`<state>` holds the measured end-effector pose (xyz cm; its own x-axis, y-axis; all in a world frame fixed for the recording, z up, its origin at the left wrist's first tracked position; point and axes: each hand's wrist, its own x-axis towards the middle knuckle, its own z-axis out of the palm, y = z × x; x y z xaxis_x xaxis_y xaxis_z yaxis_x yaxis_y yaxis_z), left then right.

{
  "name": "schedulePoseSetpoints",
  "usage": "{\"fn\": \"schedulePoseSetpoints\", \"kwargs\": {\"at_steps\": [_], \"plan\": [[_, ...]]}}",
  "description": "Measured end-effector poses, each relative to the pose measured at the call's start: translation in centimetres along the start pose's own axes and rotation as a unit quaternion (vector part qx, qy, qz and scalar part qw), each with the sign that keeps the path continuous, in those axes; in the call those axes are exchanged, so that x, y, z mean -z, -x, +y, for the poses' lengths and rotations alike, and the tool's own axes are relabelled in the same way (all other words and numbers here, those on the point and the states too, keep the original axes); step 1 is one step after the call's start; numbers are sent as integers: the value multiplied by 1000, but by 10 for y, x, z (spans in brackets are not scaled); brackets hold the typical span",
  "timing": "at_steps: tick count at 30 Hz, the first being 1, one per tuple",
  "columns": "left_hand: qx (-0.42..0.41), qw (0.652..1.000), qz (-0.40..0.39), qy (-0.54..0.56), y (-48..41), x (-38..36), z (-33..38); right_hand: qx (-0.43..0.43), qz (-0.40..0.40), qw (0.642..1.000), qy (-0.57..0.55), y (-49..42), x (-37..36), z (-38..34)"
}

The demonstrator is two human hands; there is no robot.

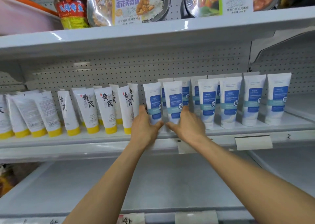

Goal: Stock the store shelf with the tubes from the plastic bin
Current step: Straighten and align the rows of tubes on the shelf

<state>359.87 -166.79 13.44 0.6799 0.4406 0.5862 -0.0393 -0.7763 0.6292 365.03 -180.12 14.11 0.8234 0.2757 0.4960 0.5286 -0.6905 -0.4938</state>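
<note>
White pegboard-backed store shelf (85, 143), middle tier. I see left hand (144, 126) fingers wrapped round one white blue-labelled plastic tube (152, 99), right hand (189, 123) fingers grasping the second blue-labelled tube (173, 101). Both stand upright at the shelf front, beside yellow-capped white tubes (88, 107).

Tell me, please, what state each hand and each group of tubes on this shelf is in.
Left hand: grips leftmost blue-labelled white plastic tube, upright.
Right hand: grips second blue-labelled white plastic tube, upright.
Other blue-labelled tubes: upright, in rows.
Yellow-capped white plastic tubes: cap-down, far-left ones leaning.
</note>
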Motion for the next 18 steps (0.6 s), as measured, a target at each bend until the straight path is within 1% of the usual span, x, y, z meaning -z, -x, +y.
{"fn": "schedulePoseSetpoints", "kwargs": {"at_steps": [3,6,10,14,18], "plan": [[3,999,-24,34,-1,-1,2,0,37,998,42,7,3,5],[-4,999,-39,26,-2,-1,6,-2,42,999,27,9,4,10],[-26,999,-7,-25,2,-3,6,3,54,998,16,13,5,14],[-22,999,-25,-7,3,-2,8,-12,72,997,15,15,7,17],[-17,998,-50,21,6,-3,16,-12,72,997,8,18,9,20]]}}
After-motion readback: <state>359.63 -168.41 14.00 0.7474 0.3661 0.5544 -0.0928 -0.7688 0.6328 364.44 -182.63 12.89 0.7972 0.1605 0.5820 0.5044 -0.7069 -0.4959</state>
